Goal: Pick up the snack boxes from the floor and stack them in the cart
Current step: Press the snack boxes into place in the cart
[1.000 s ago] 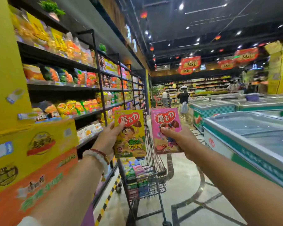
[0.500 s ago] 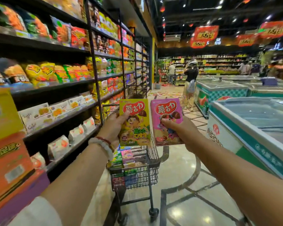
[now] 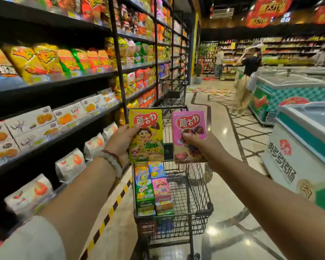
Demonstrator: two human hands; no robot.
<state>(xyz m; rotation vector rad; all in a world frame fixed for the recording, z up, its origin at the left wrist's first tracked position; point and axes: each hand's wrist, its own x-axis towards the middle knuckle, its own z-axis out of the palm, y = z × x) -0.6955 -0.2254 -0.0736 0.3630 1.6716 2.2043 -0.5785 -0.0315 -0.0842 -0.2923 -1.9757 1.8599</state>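
1. The left hand (image 3: 120,141) holds a yellow-green snack box (image 3: 146,135) upright, its fingers clenched on the box's left edge with the thumb across the front.
2. The right hand (image 3: 204,145) holds a pink snack box (image 3: 189,136) upright, its fingers closed around the right edge and its thumb pressed on the front face.
3. The two boxes stand side by side between the two sets of fingers, a narrow gap apart, printed faces toward the camera.
4. Directly below the fingers stands a wire cart (image 3: 197,194); stacked snack boxes (image 3: 153,188) fill its left side in two columns, green, blue and pink.
5. Left of the left fingers run dark shelves (image 3: 68,85) of snack bags and white packs.
6. Right of the right fingers sits a chest freezer (image 3: 304,147).
7. Far beyond the fingers, more boxes (image 3: 212,91) lie scattered on the glossy floor (image 3: 233,231), near a standing person (image 3: 246,81).
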